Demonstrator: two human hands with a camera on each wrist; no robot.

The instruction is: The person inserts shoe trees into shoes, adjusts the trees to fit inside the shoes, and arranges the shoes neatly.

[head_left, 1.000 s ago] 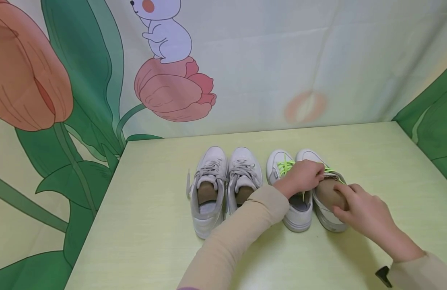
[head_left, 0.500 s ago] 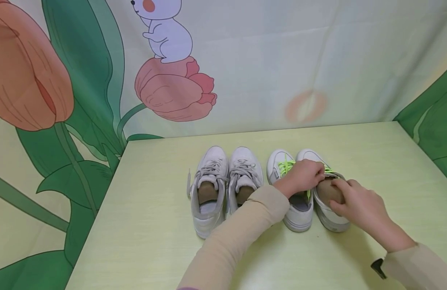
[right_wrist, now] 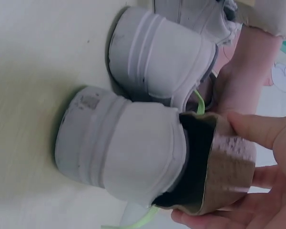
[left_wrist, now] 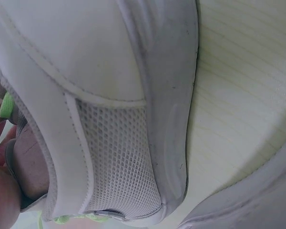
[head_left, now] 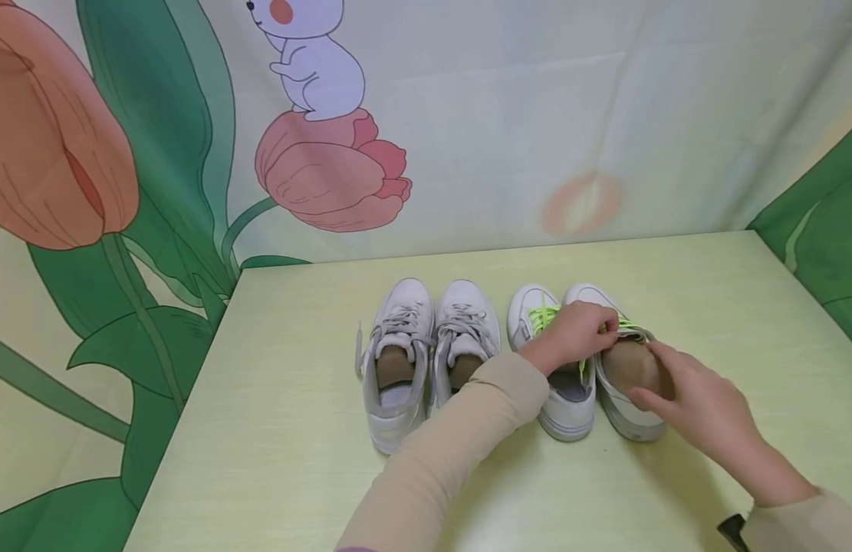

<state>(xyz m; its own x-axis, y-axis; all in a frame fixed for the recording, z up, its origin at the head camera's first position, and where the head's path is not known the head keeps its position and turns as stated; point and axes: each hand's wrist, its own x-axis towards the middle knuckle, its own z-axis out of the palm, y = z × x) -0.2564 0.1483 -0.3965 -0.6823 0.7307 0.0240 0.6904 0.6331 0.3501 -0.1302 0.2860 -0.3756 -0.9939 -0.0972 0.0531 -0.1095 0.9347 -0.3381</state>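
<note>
A white sneaker point(head_left: 636, 425) with bright green laces stands at the right of its pair. Into its opening reaches a brown, hollow, curved shoe insert point(head_left: 626, 364), which looks like moulded cardboard in the right wrist view. My right hand point(head_left: 705, 395) holds this insert between thumb and fingers from the right. With curled fingers, my left hand point(head_left: 580, 333) pinches the same sneaker at its tongue and laces; the exact grip is partly hidden. Beneath the left wrist is the matching sneaker point(head_left: 567, 420), its middle covered by that hand.
Left of these, a white pair with grey laces, a left sneaker point(head_left: 387, 429) and a right sneaker point(head_left: 470, 299), stands with brown inserts inside. My left forearm crosses over the right one. All stand on a pale yellow-green table point(head_left: 274, 429) before a printed backdrop point(head_left: 495, 138).
My right hand, holding the insert, shifts slightly left and then back right, and the insert's angle changes a little. The left hand stays almost still at the tongue.
</note>
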